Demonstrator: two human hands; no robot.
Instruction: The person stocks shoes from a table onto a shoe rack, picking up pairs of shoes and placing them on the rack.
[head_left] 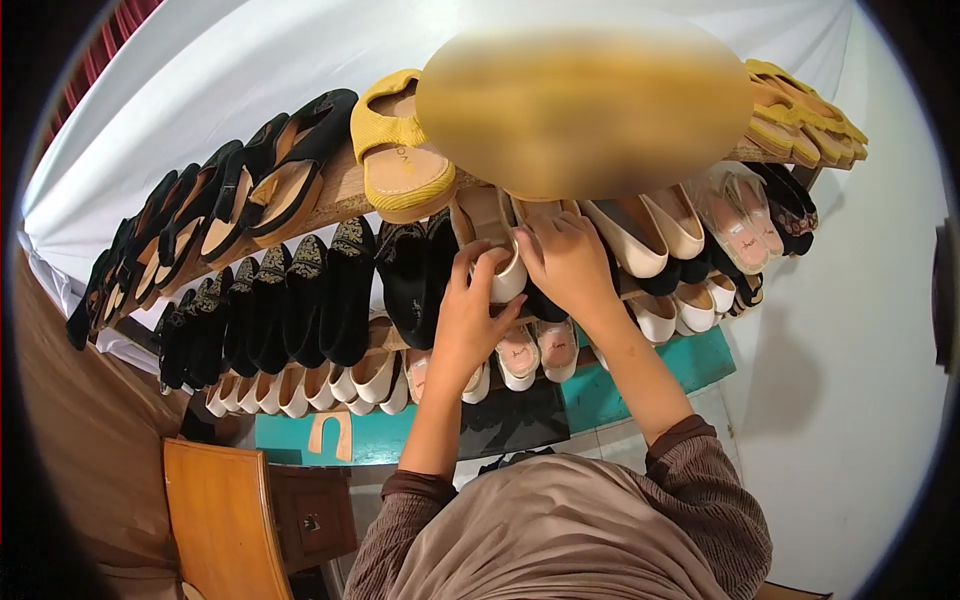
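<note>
My left hand (468,312) is curled around the toe of a cream flat shoe (510,282) on the middle shelf, its thumb below the toe. Just right of it, my right hand (572,262) has bent fingers over the neighbouring cream shoe (541,207), which it mostly hides. Left of my hands is a pair of black velvet shoes (405,285). To the right stand more cream flats (630,240). Above, a yellow slingback sandal (408,178) rests on the top shelf beside a blurred patch that hides what lies behind it.
Black sandals (300,165) line the top shelf at left, with yellow ones (800,110) at right. White flats (375,375) fill the lower row. Below lies a teal surface (650,385) with a beige U-shaped piece (331,436). A wooden chair (218,510) stands lower left.
</note>
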